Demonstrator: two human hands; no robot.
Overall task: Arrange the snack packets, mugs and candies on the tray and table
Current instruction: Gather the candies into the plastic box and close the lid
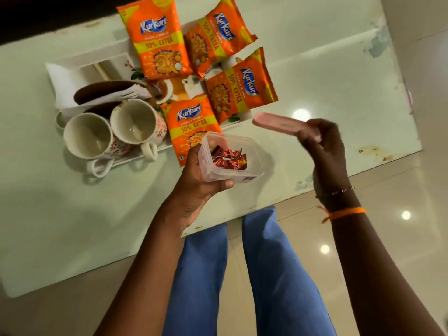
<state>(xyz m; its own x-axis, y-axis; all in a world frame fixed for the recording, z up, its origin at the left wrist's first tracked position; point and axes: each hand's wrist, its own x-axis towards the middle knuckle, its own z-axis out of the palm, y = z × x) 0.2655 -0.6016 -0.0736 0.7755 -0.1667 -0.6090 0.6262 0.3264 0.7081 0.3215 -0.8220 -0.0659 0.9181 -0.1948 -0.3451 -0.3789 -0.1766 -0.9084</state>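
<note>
My left hand [198, 180] holds a clear plastic box [230, 157] with several red-wrapped candies [229, 160] inside, above the table's near edge. My right hand [322, 141] grips the box's pink lid [278, 123], lifted off and held to the right. Several orange snack packets [157, 37] lie on the white tray [72, 66] further back. Two white floral mugs [88, 135] [135, 121] stand side by side at the tray's near left corner.
White napkins and dark brown round items [106, 92] lie on the tray's left part. The pale glass table [327, 69] extends right of the tray. My legs in blue trousers [266, 275] stand on the tiled floor by the table's edge.
</note>
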